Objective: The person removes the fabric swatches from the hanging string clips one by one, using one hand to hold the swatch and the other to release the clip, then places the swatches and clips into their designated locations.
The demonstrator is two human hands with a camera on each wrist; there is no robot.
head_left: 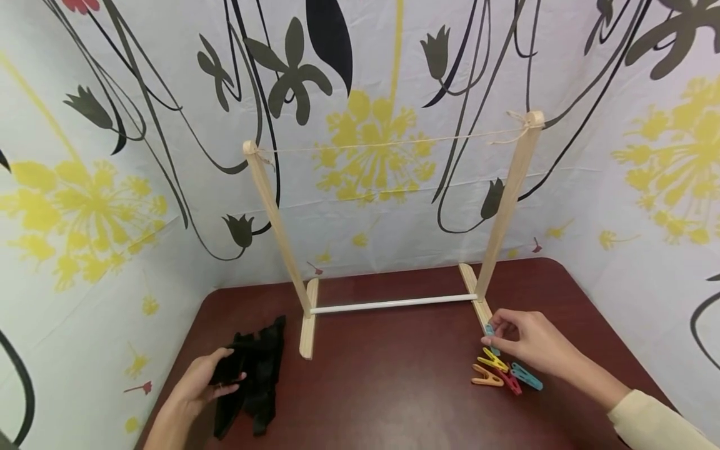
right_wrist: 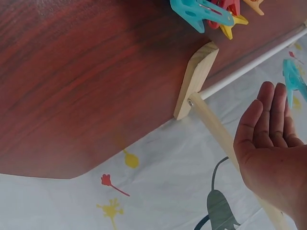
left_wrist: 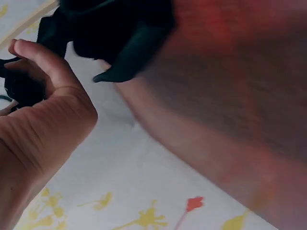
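At the left of the table, my left hand (head_left: 194, 381) grips a bundle of black cloth (head_left: 261, 375), thumb on one side and fingers on the other. Dark folds of the cloth (left_wrist: 120, 36) hang beside the left hand (left_wrist: 57, 105) in the left wrist view; its exact kind cannot be told. My right hand (head_left: 537, 340) pinches a light-blue clothespin (head_left: 492, 339) near the right foot of a wooden stand. That clothespin (right_wrist: 293, 79) shows at the fingertips of the right hand (right_wrist: 268, 136). Just below lie a yellow clothespin (head_left: 492, 360), an orange one, a red one and another blue clothespin (head_left: 527, 376).
Two wooden posts (head_left: 509, 206) rise from flat feet, joined low by a white rod (head_left: 394, 304). A thin string (head_left: 388, 144) is tied between their tops. The dark red table (head_left: 382, 400) meets flower-patterned white fabric (head_left: 360, 244) at the back and sides.
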